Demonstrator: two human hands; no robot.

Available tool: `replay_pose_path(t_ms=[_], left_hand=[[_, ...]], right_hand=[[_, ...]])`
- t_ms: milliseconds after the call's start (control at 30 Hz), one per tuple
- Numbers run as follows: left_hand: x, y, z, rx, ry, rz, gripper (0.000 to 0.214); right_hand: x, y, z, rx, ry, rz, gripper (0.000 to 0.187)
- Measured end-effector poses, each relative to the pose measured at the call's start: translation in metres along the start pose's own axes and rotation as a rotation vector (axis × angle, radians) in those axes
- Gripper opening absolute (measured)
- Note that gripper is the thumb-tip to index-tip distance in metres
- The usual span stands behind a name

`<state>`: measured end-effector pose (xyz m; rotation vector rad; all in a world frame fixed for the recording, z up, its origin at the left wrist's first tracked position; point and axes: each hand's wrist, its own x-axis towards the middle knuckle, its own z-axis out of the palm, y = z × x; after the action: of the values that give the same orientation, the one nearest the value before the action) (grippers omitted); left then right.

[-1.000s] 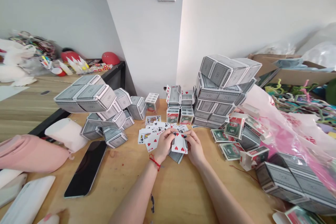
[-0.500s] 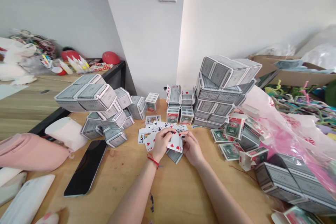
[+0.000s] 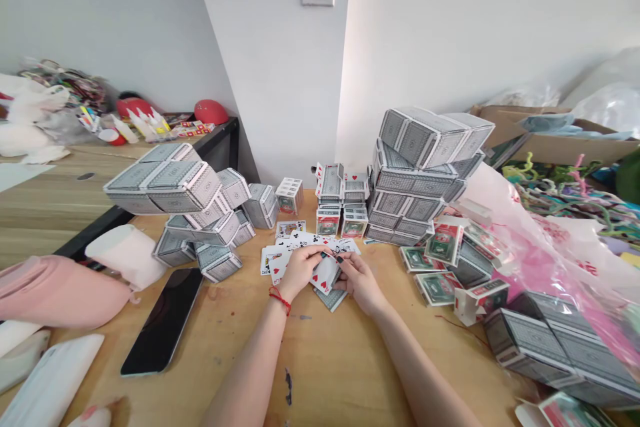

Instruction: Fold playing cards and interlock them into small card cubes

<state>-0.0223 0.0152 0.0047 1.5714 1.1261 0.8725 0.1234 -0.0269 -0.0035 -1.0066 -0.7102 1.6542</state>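
Note:
Between my two hands a playing card [image 3: 324,276] with red hearts is held, tilted, its face toward me. My left hand [image 3: 301,271] pinches its upper left edge, and a red cord bracelet circles that wrist. The fingertips of my right hand [image 3: 361,283] are closed at its upper right edge. Just below lies a patterned card back [image 3: 331,300] on the table, partly covered. Beyond my hands, loose face-up cards [image 3: 295,229] spread over the wood, some hidden behind my fingers.
Stacked grey card-patterned blocks [image 3: 170,177] stand at left, and a taller stack [image 3: 420,167] at right. Red and green card boxes [image 3: 443,243] lie by a pink plastic bag [image 3: 540,240]. A black phone [image 3: 163,323] rests on the wooden table [image 3: 330,373] at left.
The hearts card has tilted between my hands, its lower edge swinging left. My left hand has shifted slightly left and my right fingers have drawn toward the card's top edge.

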Motion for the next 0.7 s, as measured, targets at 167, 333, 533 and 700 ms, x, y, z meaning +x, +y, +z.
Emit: replay_pose_path(t_ms=[167,333,533,700], left_hand=[[-0.003,0.0,0.007,-0.006,0.027,0.125,0.03],[-0.006,0.001,0.013,-0.005,0.027,0.153,0.029],[-0.011,0.008,0.014,-0.053,0.033,0.142,0.029],[-0.015,0.017,0.016,-0.147,0.016,0.129,0.031]], right_hand=[[-0.001,-0.002,-0.005,0.098,-0.129,0.106,0.017],[-0.001,0.003,-0.011,0.173,-0.24,0.171,0.016],[-0.001,0.003,-0.011,0.14,-0.258,0.142,0.019],[-0.003,0.001,-0.007,0.068,-0.29,0.114,0.027]])
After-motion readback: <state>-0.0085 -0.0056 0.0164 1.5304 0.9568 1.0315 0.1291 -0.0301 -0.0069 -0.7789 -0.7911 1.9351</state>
